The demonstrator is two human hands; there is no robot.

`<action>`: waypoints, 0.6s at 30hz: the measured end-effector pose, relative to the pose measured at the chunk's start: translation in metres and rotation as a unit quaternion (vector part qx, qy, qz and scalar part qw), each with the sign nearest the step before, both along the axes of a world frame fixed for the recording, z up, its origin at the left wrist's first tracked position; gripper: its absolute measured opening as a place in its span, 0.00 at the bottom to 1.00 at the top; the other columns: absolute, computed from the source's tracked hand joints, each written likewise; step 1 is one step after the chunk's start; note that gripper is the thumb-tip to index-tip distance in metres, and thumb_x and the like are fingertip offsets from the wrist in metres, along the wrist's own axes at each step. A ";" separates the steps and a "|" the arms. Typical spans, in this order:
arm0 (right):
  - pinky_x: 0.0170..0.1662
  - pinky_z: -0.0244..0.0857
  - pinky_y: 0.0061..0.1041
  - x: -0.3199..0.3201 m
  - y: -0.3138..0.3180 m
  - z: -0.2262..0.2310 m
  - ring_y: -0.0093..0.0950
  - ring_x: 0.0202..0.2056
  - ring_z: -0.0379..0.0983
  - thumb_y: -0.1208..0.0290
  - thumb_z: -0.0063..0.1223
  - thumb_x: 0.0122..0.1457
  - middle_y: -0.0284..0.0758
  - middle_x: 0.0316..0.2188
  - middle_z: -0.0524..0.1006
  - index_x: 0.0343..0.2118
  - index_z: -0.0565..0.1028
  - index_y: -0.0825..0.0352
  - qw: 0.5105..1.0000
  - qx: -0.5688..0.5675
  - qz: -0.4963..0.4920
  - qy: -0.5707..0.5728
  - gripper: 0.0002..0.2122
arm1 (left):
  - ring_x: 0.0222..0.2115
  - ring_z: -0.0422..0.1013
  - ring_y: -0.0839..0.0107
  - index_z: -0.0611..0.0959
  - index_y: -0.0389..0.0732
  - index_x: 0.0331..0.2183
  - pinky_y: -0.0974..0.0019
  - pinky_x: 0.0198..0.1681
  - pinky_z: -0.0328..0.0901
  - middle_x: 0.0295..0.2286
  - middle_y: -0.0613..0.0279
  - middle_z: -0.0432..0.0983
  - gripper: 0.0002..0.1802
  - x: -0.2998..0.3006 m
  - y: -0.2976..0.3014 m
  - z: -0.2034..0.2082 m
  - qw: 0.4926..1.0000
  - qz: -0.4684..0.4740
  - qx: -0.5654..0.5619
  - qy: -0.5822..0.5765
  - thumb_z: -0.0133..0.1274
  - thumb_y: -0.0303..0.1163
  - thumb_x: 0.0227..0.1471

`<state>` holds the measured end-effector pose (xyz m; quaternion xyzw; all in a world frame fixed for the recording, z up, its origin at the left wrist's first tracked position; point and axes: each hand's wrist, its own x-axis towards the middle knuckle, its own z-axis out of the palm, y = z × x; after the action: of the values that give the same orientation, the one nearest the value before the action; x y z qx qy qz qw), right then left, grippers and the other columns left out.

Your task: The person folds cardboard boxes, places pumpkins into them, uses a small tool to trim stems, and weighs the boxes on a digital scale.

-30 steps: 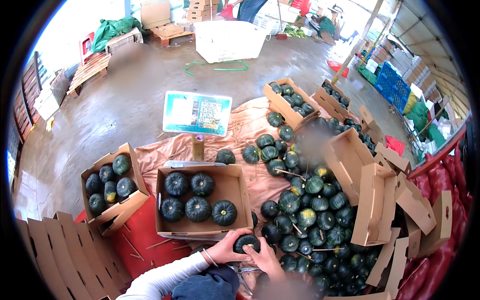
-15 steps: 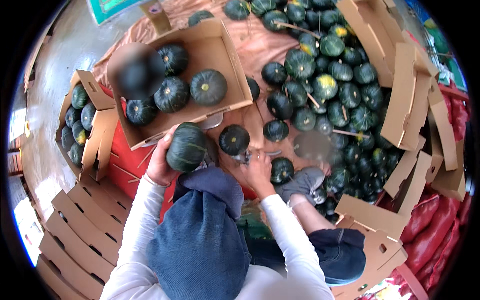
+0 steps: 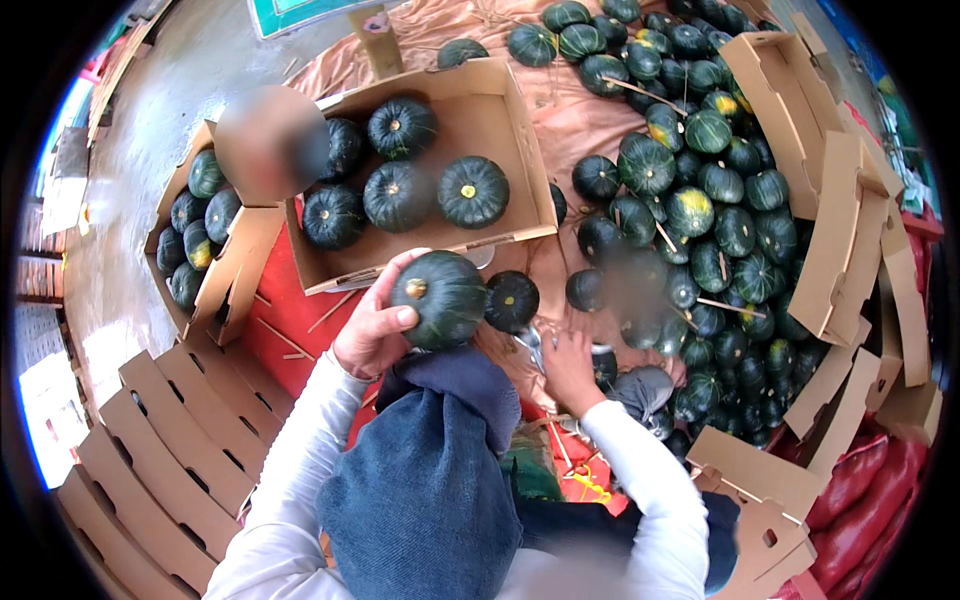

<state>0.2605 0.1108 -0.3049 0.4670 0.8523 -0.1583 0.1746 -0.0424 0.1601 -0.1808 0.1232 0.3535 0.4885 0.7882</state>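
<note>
My left hand (image 3: 378,322) is closed round a dark green kabocha squash (image 3: 440,305), with the thumb on its near side and the pale stem end facing up. The squash is held just in front of the open cardboard box (image 3: 440,247). To its right, my right hand (image 3: 572,366) is low over the floor cloth, its fingers wrapped round a silver metal hand tool (image 3: 531,346) whose shape is mostly hidden. Another squash (image 3: 511,302) lies between the two hands. One more squash (image 3: 604,367) is partly covered by my right hand.
Several squashes sit in the box, and a big heap (image 3: 720,235) lies on the right. A smaller filled box (image 3: 205,240) stands at left. Folded cartons (image 3: 160,440) are lined up at lower left. Empty cartons (image 3: 840,240) and red sacks (image 3: 865,490) edge the right.
My left hand has turned the squash, so its stem end now shows. My right hand still grips the tool near the floor. The whole view has shifted, so the scene sits farther right and lower.
</note>
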 end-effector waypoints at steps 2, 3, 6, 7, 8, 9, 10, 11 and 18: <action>0.47 0.58 0.43 0.019 0.006 0.040 0.43 0.42 0.66 0.66 0.60 0.43 0.45 0.38 0.69 0.44 0.68 0.67 0.998 -0.047 -0.026 0.022 0.23 | 0.53 0.63 0.62 0.56 0.43 0.59 0.59 0.56 0.60 0.52 0.56 0.63 0.50 0.007 0.007 0.005 0.999 -0.013 0.005 0.033 0.66 0.30 0.36; 0.46 0.59 0.42 0.028 0.005 0.058 0.43 0.41 0.66 0.68 0.61 0.42 0.45 0.37 0.69 0.43 0.68 0.67 0.996 -0.065 -0.054 0.032 0.23 | 0.53 0.64 0.63 0.56 0.43 0.59 0.60 0.56 0.60 0.51 0.56 0.63 0.51 0.010 0.010 0.004 0.998 -0.016 0.024 0.056 0.67 0.29 0.36; 0.41 0.64 0.40 0.042 0.027 0.138 0.46 0.39 0.67 0.74 0.60 0.39 0.46 0.34 0.67 0.50 0.63 0.70 0.984 -0.056 -0.118 0.119 0.31 | 0.51 0.65 0.67 0.57 0.43 0.58 0.64 0.55 0.61 0.49 0.59 0.65 0.51 0.030 0.023 0.002 0.989 -0.054 0.060 0.122 0.69 0.26 0.36; 0.41 0.64 0.40 0.037 0.035 0.163 0.46 0.39 0.67 0.75 0.60 0.38 0.45 0.34 0.67 0.52 0.61 0.71 0.979 -0.022 -0.118 0.165 0.33 | 0.50 0.65 0.68 0.57 0.43 0.58 0.64 0.55 0.61 0.49 0.60 0.66 0.51 0.039 0.027 0.002 0.985 -0.072 0.070 0.137 0.69 0.26 0.36; 0.41 0.64 0.40 0.032 0.043 0.177 0.45 0.38 0.67 0.76 0.60 0.38 0.45 0.34 0.66 0.54 0.60 0.71 0.982 0.002 -0.094 0.161 0.36 | 0.50 0.65 0.71 0.58 0.43 0.58 0.66 0.54 0.61 0.48 0.61 0.66 0.50 0.048 0.032 0.001 0.978 -0.090 0.097 0.161 0.69 0.28 0.37; 0.41 0.64 0.39 0.026 0.052 0.191 0.45 0.38 0.67 0.76 0.59 0.37 0.44 0.35 0.66 0.56 0.58 0.71 0.986 0.029 -0.071 0.151 0.38 | 0.49 0.65 0.72 0.59 0.42 0.57 0.66 0.53 0.61 0.48 0.62 0.66 0.48 0.059 0.038 0.001 0.972 -0.112 0.122 0.169 0.69 0.28 0.38; 0.40 0.63 0.38 0.020 0.061 0.198 0.43 0.36 0.66 0.76 0.60 0.36 0.44 0.35 0.65 0.57 0.58 0.72 0.987 0.047 -0.050 0.145 0.39 | 0.48 0.65 0.73 0.60 0.42 0.56 0.67 0.53 0.61 0.47 0.62 0.66 0.47 0.066 0.044 0.002 0.963 -0.132 0.145 0.182 0.69 0.29 0.38; 0.39 0.63 0.36 0.017 0.065 0.196 0.41 0.34 0.66 0.75 0.62 0.34 0.44 0.35 0.65 0.57 0.58 0.71 0.988 0.068 -0.028 0.133 0.41 | 0.47 0.65 0.74 0.60 0.41 0.56 0.67 0.53 0.61 0.47 0.63 0.66 0.46 0.072 0.049 0.003 0.954 -0.149 0.169 0.199 0.69 0.29 0.38; 0.37 0.64 0.33 0.027 0.055 0.177 0.38 0.34 0.66 0.75 0.62 0.32 0.42 0.34 0.67 0.56 0.57 0.76 0.989 0.038 -0.031 0.142 0.42 | 0.49 0.64 0.68 0.66 0.38 0.52 0.65 0.53 0.59 0.45 0.56 0.67 0.44 0.088 0.071 0.007 0.825 -0.249 0.332 0.385 0.70 0.40 0.37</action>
<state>0.2871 0.1661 -0.1274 0.4726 0.8587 -0.1960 0.0287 0.0458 0.2314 -0.1742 0.6390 0.4019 0.2768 0.5946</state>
